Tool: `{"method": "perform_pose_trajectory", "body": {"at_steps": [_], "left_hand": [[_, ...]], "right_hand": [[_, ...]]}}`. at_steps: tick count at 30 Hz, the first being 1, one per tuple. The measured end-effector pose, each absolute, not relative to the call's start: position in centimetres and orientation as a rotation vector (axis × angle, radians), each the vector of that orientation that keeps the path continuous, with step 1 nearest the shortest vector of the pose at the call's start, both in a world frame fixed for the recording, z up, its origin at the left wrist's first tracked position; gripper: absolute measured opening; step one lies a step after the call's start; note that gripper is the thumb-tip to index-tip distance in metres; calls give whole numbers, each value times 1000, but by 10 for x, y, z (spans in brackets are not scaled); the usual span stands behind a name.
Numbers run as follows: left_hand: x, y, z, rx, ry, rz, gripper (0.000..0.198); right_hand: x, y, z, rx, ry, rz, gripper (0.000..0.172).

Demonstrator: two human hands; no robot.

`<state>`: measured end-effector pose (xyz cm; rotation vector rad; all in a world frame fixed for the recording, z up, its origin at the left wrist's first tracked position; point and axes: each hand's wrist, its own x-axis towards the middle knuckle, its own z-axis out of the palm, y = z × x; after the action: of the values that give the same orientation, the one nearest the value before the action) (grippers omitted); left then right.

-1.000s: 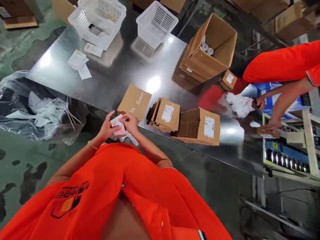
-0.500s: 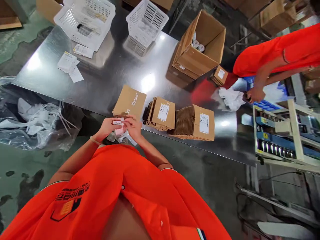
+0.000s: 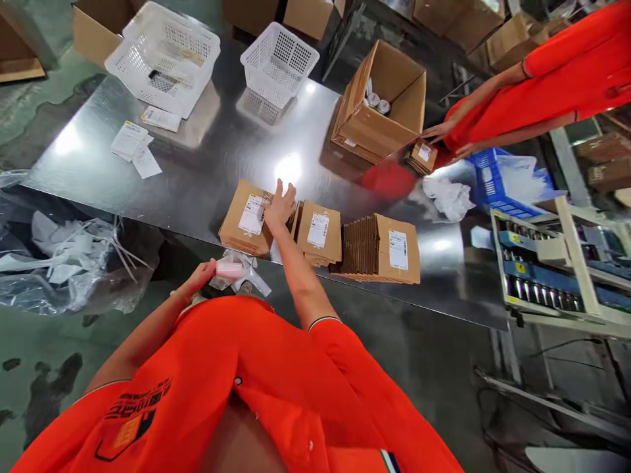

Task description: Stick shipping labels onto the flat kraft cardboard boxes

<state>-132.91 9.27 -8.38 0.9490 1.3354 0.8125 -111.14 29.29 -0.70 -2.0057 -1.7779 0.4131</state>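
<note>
The right hand (image 3: pixel 279 209) has moved onto a labelled cardboard mailer (image 3: pixel 245 225), fingers spread; the left hand (image 3: pixel 201 274) holds a pink packet (image 3: pixel 230 267).

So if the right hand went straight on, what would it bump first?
The right hand would probably meet the white plastic basket across the steel table; depth is hard to judge.

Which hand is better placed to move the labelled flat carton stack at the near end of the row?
Probably the right hand: it rests on the labelled flat carton stack, fingers spread. The left hand holds a pink packet by the table edge, further from the stack.
</note>
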Motion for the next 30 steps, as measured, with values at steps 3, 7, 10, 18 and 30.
{"method": "perform_pose_trajectory", "body": {"at_steps": [3, 7, 10, 18, 30], "left_hand": [[-1337, 98, -66, 1088, 1461, 852, 64], [-1331, 138, -38, 1240, 1609, 894, 62], [-1319, 159, -27, 1300, 1627, 828, 66], [-1298, 138, -23, 1241, 1249, 891, 52], [-1318, 108, -16, 699, 1224, 1157, 74]], "right_hand": [[-1135, 272, -14, -1794, -2105, 448, 74], [-1136, 269, -18, -1829, -2159, 600, 73], [-1108, 269, -19, -2072, -1810, 537, 67], [-991, 226, -13, -2247, -1320, 690, 43], [-1088, 142, -24, -1255, -1825, 1570, 26]]}}
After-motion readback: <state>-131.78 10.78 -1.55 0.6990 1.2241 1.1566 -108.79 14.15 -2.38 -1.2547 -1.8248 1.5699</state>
